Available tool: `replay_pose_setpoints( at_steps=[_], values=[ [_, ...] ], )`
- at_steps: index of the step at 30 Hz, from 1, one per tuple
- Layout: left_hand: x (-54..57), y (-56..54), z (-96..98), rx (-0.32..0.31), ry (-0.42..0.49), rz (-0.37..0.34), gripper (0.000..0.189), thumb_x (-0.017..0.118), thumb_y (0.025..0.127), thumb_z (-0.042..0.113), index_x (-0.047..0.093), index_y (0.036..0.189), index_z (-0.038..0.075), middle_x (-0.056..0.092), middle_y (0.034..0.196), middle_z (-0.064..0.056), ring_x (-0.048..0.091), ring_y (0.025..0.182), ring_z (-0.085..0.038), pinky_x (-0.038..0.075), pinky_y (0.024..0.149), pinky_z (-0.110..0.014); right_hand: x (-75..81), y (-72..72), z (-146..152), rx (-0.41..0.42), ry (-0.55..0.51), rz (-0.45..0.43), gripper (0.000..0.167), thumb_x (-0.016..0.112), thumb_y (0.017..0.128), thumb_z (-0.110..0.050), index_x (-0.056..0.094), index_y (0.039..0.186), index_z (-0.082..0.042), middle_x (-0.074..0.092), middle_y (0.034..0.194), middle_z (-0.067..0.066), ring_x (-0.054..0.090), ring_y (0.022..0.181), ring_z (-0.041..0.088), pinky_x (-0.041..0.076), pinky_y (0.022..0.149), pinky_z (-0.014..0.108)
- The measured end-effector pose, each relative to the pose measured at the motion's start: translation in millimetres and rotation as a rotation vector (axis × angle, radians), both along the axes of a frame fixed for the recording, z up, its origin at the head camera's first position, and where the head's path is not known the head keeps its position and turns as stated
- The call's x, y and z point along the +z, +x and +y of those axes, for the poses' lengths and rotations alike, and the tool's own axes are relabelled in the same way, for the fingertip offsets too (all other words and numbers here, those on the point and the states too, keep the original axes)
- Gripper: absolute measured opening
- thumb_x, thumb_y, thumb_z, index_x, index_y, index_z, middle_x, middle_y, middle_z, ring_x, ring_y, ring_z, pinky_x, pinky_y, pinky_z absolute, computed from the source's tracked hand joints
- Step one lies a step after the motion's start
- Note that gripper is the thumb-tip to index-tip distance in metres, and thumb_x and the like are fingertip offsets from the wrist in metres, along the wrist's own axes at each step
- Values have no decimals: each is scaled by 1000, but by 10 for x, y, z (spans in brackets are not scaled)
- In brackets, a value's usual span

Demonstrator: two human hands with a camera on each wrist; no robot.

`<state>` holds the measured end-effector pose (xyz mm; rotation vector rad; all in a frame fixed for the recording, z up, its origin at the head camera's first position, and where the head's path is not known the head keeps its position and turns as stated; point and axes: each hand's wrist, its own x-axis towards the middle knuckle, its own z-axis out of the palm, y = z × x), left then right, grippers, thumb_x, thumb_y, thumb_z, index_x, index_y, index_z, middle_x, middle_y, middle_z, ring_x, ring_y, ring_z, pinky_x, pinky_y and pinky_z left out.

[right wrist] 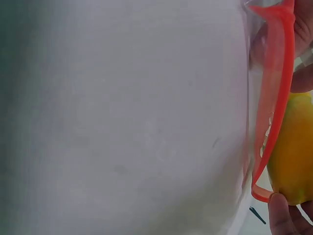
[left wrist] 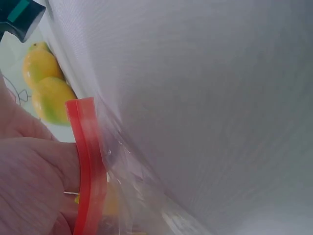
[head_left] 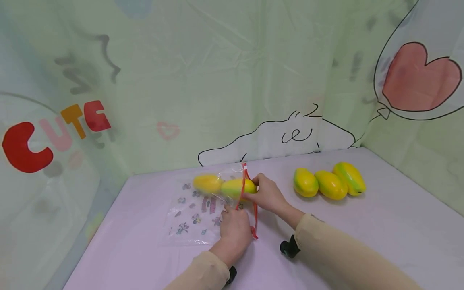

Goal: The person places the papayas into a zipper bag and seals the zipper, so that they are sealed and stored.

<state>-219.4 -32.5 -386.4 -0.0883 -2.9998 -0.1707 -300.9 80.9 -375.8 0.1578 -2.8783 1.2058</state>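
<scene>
Mango (head_left: 233, 188) straddling the red-edged mouth of a transparent bag (head_left: 192, 213).
Head view: right hand (head_left: 270, 195) grasps the mango's outer end; left hand (head_left: 235, 229) at the bag mouth, grip cannot be determined; second mango (head_left: 207, 184) inside the bag, three loose mangoes (head_left: 330, 185) at right. Right wrist view adds: fingertip (right wrist: 279, 210) contacting the mango's end. Left wrist view adds: red strip (left wrist: 90, 166), flat face close up. Film: thin, creased, printed. Fruit: smooth, glossy, ovoid.
</scene>
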Motion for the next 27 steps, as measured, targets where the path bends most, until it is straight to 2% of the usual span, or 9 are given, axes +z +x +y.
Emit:
replay_pose_setpoints(
  at_steps=[5,11,17,20,24,27],
  values=[
    [-3,4,-2,-6,40,20,47,90,76,19,74,110,-9,60,130,-37,67,111,-46,60,90,-44,1,-24,-68,22,5,45,47,83,86,-24,58,117,1,65,105,14,57,89,24,58,79,31],
    [-20,7,6,16,80,76,44,88,77,18,73,104,-13,59,130,-39,66,111,-47,62,83,-44,2,-81,-138,83,-54,92,51,82,85,-17,61,126,5,69,118,20,62,100,29,57,89,40],
    [-45,7,-10,22,56,142,40,89,73,15,74,99,-11,61,126,-37,66,103,-42,62,75,-39,-18,-154,-130,168,-61,63,53,80,86,-10,61,134,2,69,116,17,64,92,23,57,72,29],
    [-39,3,-19,17,69,120,39,89,74,15,74,101,-11,60,127,-38,66,105,-44,63,78,-41,-24,-149,-100,196,-21,52,51,80,88,-12,62,133,2,69,113,15,63,92,22,57,73,28],
    [-29,12,-15,28,64,84,39,87,77,14,74,104,-10,61,126,-38,67,106,-46,62,83,-45,-45,-122,-64,200,5,24,48,75,91,-14,61,133,5,69,114,15,63,100,24,59,86,35],
    [-23,31,-10,33,30,73,39,87,77,15,73,106,-9,63,124,-36,68,105,-45,62,86,-45,-65,-115,-49,181,8,8,47,73,93,-16,61,133,5,69,116,15,63,102,25,59,92,38]
  ],
)
